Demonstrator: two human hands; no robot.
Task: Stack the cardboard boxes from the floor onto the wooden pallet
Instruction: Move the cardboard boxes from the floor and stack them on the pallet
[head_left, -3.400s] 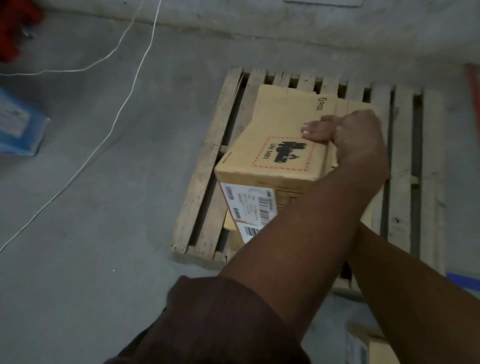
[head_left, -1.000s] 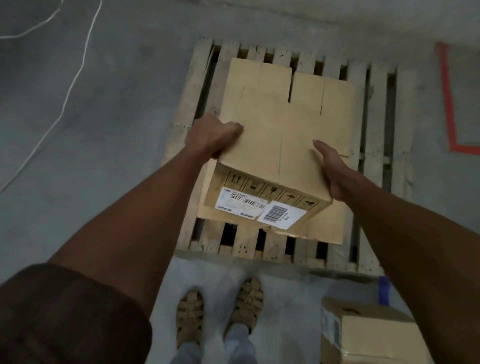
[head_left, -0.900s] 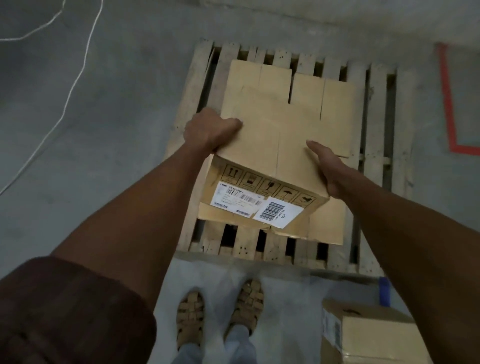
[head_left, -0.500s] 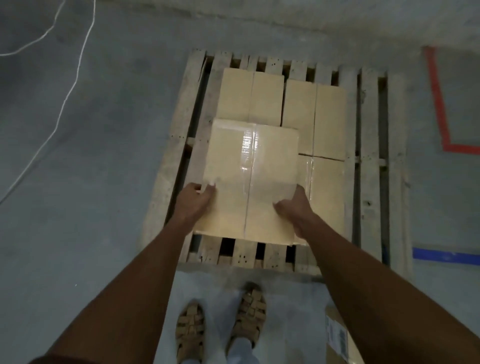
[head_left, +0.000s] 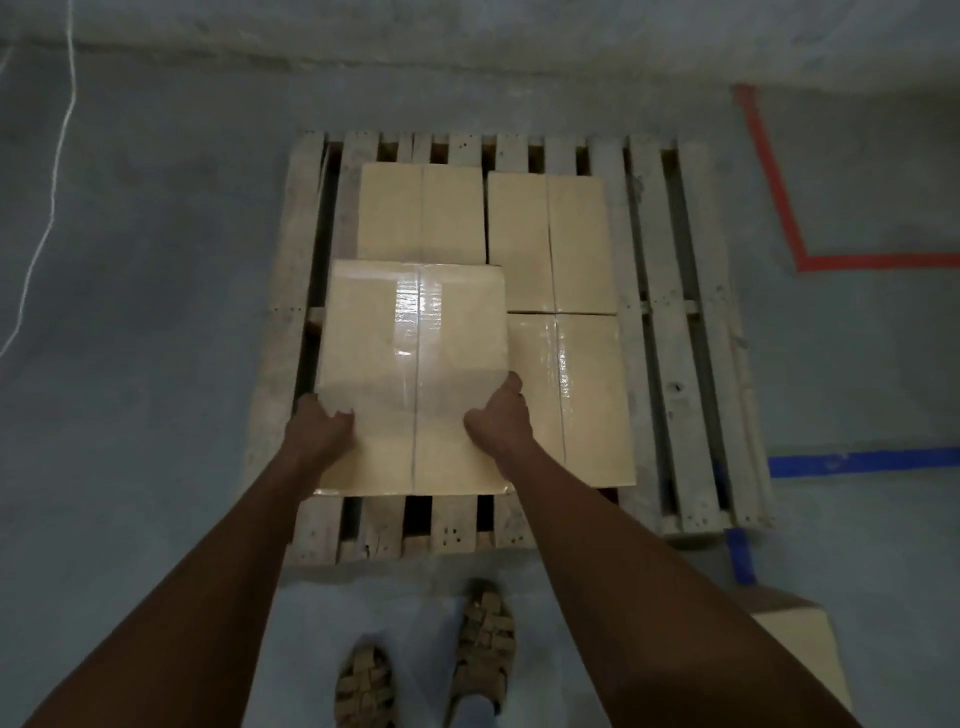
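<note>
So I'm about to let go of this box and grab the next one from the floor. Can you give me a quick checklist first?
1. Top box fully over the box beneath: cannot tell, since its near-left position hides what is under it.
2. Left hand free to withdraw: ok, it lies on the near left of the top.
3. Right hand free: ok, it lies on the near right of the top.
4. Neighbouring boxes seated flat: ok for the near-right box.
5. Pallet has room: ok, the right slats are bare.
6. Next box on floor in view: ok, at the lower right.
</note>
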